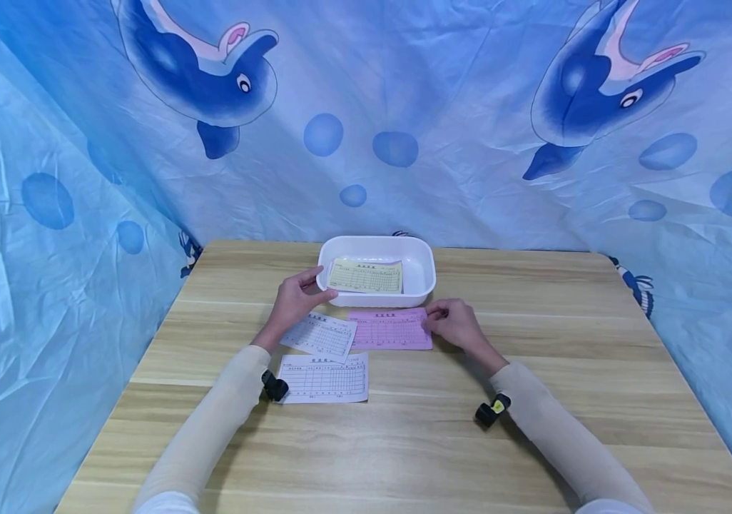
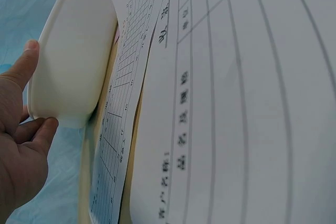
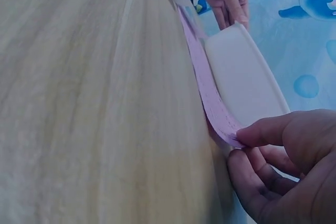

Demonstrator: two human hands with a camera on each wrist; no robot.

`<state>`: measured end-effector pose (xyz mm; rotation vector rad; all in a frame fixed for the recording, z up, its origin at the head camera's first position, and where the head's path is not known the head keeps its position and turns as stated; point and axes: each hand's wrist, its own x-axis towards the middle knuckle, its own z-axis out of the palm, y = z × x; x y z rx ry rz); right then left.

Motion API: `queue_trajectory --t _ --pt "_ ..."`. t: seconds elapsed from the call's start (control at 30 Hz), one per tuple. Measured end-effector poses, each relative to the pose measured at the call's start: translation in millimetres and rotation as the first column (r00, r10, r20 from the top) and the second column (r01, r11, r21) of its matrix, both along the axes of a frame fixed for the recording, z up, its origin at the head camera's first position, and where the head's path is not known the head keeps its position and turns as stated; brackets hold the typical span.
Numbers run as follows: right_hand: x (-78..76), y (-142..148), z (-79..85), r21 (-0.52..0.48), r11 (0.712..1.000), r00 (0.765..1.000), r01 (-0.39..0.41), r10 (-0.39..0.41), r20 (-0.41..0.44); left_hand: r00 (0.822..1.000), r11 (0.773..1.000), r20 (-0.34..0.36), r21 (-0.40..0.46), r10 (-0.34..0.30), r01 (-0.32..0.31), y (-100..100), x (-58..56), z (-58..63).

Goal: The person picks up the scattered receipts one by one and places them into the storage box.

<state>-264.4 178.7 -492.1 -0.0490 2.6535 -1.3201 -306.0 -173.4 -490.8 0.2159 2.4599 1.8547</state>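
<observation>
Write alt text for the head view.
A right hand pinches the edge of a pink form while the left hand grips a white tray holding a yellow form. Two white forms lie nearby on the wooden table.

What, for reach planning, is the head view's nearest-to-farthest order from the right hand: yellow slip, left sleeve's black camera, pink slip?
1. Pink slip: right edge in the right hand.
2. Yellow slip: leftward, in the white tray.
3. Black camera: farther left, on the left sleeve.
</observation>
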Motion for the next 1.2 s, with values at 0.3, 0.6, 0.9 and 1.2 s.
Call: queue_trajectory --t 0.3,0.6,0.9,1.2 --pt "3.1 6.2 3.3 -0.035 0.999 0.998 -0.025 0.022 -0.064 1.0 1.0 -0.001 -0.008 0.0 0.0 -0.6 0.2 0.0" --pt "10.6 15.0 11.0 -0.047 0.999 0.997 0.01 -0.013 -0.072 1.0 1.0 -0.008 -0.012 -0.001 0.001 -0.4 -0.5 -0.9" --pt "16.4 28.0 18.7 -0.08 0.996 0.994 0.027 -0.036 -0.106 1.0 0.999 -0.002 -0.035 0.011 -0.011 -0.2 -1.0 -1.3" --pt "20.5 39.1 29.3 -0.102 0.994 0.993 0.036 -0.048 -0.112 1.0 0.999 -0.004 -0.045 0.017 -0.017 0.6 -1.6 -2.5"
